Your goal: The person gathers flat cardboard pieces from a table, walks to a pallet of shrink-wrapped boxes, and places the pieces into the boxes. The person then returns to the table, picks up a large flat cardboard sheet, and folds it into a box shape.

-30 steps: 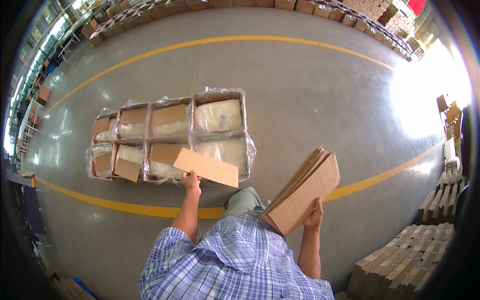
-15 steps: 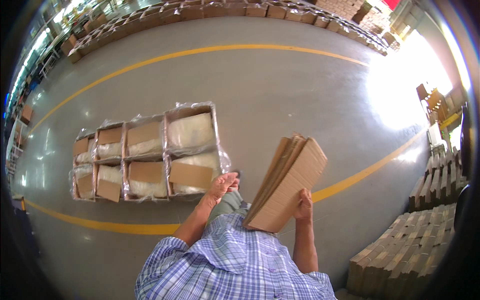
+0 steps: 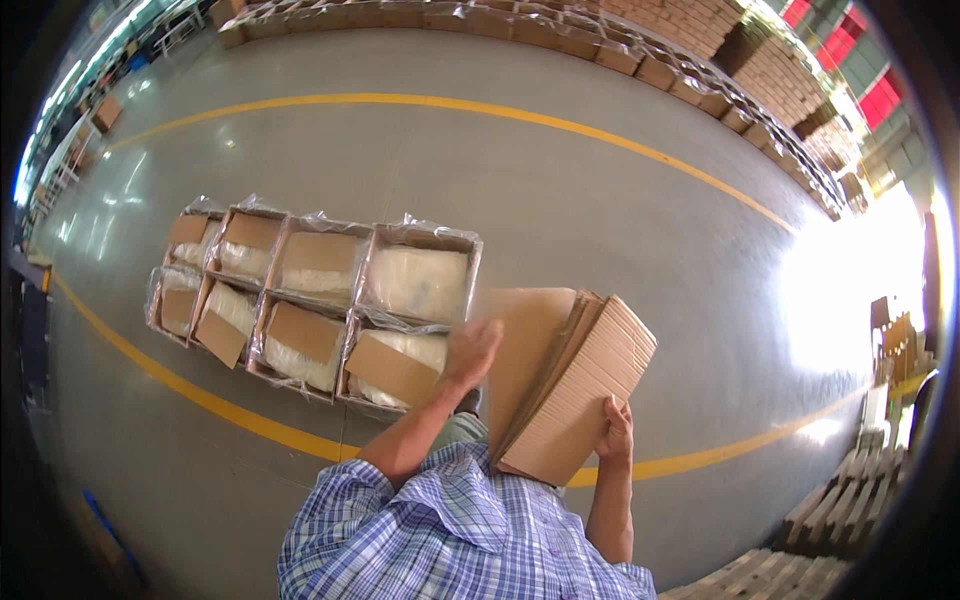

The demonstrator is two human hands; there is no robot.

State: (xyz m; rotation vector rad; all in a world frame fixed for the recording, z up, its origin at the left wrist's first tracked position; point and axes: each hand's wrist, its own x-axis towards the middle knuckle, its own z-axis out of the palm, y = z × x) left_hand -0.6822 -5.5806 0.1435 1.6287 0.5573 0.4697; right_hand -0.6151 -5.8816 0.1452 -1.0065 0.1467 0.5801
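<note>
My right hand (image 3: 617, 428) grips a stack of brown cardboard sheets (image 3: 590, 390) against my front, thumb on the near face. At the stack's left side my left hand (image 3: 474, 352), slightly blurred, is closed on the edge of one cardboard sheet (image 3: 525, 345), which is fanned out from the others. Left of my hands stand two rows of open cartons lined with clear plastic. The nearest carton in the far row shows a bare off-white filled bag (image 3: 415, 280). In the near row, a cardboard piece (image 3: 392, 368) lies tilted over the pale contents of the closest carton.
Other cartons in the group also have cardboard pieces (image 3: 305, 331) on top. A yellow floor line (image 3: 230, 412) runs behind them and past me. A long row of cartons (image 3: 560, 38) stands at the far side. Bundled flat cardboard (image 3: 760, 578) is stacked at lower right.
My left hand has moved right and up from beside the cartons to the stack, taking one sheet's edge. That sheet now spreads leftward. The view has turned, shifting the cartons right.
</note>
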